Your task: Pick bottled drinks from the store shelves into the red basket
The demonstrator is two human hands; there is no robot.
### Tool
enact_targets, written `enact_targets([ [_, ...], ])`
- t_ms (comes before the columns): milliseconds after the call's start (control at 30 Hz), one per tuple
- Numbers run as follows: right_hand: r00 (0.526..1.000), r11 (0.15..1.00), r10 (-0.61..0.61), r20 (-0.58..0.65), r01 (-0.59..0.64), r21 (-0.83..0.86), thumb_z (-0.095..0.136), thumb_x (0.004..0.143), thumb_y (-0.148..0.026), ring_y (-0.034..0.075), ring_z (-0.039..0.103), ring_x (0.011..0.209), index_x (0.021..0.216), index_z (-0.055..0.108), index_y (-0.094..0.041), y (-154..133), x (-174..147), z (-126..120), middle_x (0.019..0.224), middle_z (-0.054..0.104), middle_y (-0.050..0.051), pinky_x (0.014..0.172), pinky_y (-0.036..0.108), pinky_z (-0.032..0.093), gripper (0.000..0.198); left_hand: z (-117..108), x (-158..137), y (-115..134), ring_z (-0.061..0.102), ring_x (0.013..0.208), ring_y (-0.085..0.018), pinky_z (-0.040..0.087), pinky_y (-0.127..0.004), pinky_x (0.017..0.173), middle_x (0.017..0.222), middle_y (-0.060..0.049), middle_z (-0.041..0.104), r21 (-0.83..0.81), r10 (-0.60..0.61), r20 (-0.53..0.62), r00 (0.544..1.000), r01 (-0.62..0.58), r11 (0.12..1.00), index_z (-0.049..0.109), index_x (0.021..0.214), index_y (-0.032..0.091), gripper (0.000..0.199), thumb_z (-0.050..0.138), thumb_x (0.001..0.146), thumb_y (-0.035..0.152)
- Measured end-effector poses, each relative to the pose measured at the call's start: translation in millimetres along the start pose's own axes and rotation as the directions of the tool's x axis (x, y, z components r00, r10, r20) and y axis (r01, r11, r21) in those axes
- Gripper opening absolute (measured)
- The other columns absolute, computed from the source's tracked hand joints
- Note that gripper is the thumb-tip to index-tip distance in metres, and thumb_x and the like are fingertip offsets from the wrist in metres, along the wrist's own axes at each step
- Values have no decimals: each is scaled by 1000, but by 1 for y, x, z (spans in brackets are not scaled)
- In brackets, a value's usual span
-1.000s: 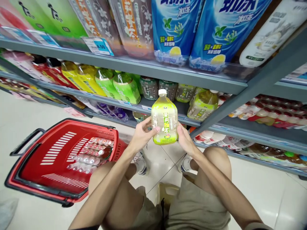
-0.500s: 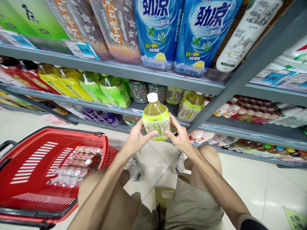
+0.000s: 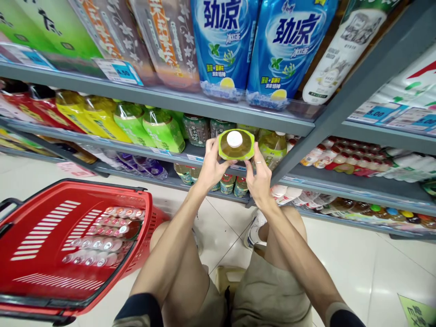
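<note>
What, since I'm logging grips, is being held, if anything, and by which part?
A white-capped bottle, held by its sides between left hand and right hand.

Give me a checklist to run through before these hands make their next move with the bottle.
1. Left hand on the translucent yellow-green plastic bottle: ok, it grips the left side.
2. Right hand on the bottle: ok, fingers and thumb at the right side.
3. Round white cap in place: ok, it sits on the bottle's neck.
4. Front label in sight: not ok, the bottle's top faces the camera.
5. Room on the grey metal middle shelf directly behind the bottle: cannot tell, the bottle and hands block the view.
6. Red plastic shopping basket clear of both hands: ok, it is off to the left.
</note>
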State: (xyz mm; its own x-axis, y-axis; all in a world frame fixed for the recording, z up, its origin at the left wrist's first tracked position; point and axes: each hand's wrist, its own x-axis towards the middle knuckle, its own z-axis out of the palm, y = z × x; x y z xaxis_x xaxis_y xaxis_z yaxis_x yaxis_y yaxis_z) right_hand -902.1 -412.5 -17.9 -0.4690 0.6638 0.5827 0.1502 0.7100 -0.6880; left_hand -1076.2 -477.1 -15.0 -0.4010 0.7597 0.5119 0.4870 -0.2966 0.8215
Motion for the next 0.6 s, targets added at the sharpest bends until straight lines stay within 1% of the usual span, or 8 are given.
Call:
enact_targets([
  [100,998,998,-40,-55,38,-42,36,113,-42,27,47,155,169,38,-24,5,-3,-4,165,51,11,134,51,36,58,12,4,-9,51,139,-35,48,-50,120,136,-14,49,48,-33,11,999,32,998,57,145,20,81,82,84,66],
  [167,981,989,-121,-150,106,-99,42,112,-36,28,61,140,159,53,-25,6,-11,-14,149,64,13,125,50,48,50,16,8,-15,51,140,-34,49,-48,119,138,-15,49,60,-90,30,995,88,994,57,145,20,76,82,85,60],
  [233,928,965,-234,-290,185,-187,52,109,-29,26,70,119,146,65,-26,5,-19,-30,127,72,12,108,47,59,39,16,14,-21,51,141,-33,52,-46,116,142,-16,48,67,-148,65,987,144,987,57,147,20,73,83,86,50],
  [300,845,953,-277,-458,179,-246,57,106,-27,25,70,104,135,69,-25,7,-23,-50,113,71,11,96,45,61,31,14,21,-25,52,140,-33,49,-46,119,143,-16,51,108,-162,121,979,149,983,59,145,17,70,85,84,40],
  [367,767,976,-175,-617,55,-209,56,107,-34,25,68,104,131,68,-22,13,-21,-67,114,68,11,94,46,59,29,11,29,-26,52,140,-34,42,-48,125,142,-16,57,156,-141,206,968,110,982,64,141,15,65,83,82,33],
  [433,736,991,19,-676,-101,-82,51,109,-45,26,67,111,129,65,-21,22,-17,-79,120,66,12,99,47,57,35,10,33,-27,52,142,-35,39,-49,127,142,-16,61,172,-136,268,954,92,981,67,138,15,58,81,83,31],
  [533,800,947,308,-514,-310,85,37,110,-63,28,66,115,118,68,-18,36,-12,-84,117,70,12,107,49,52,55,11,34,-28,52,143,-35,41,-50,126,143,-16,61,175,-173,256,951,131,976,68,136,16,56,80,85,35],
  [600,812,895,445,-378,-422,146,28,108,-71,29,67,114,111,70,-17,41,-12,-81,111,73,13,109,51,49,69,13,31,-29,52,144,-35,44,-51,124,145,-17,59,162,-187,236,954,151,975,67,138,18,58,80,86,40],
])
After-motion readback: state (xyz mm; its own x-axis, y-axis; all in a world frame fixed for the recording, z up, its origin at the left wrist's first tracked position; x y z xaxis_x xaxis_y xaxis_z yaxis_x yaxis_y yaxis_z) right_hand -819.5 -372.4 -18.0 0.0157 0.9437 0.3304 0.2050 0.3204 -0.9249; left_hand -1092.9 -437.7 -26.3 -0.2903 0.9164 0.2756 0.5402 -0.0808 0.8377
